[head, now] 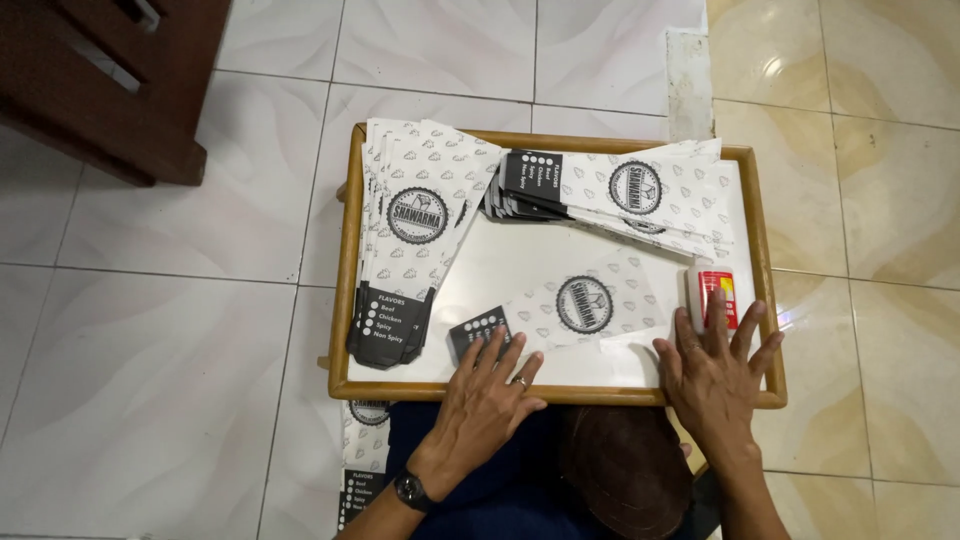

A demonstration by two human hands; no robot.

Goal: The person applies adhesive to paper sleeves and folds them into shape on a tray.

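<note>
A flat white paper sleeve (590,300) with a round black emblem and a black end lies on a wooden-rimmed tray (348,250). My left hand (487,385) presses flat on the sleeve's black end, fingers spread; a ring and a black wristwatch show on it. My right hand (715,370) rests flat at the tray's front right corner, fingers apart, its fingertips touching a small white bottle with a red label (712,290). Neither hand grips anything.
A stack of the same printed sleeves (415,230) lies along the tray's left side, and another fanned stack (620,195) at the back right. More sleeves (362,450) lie on the tiled floor below the tray. Dark wooden furniture (120,80) stands top left.
</note>
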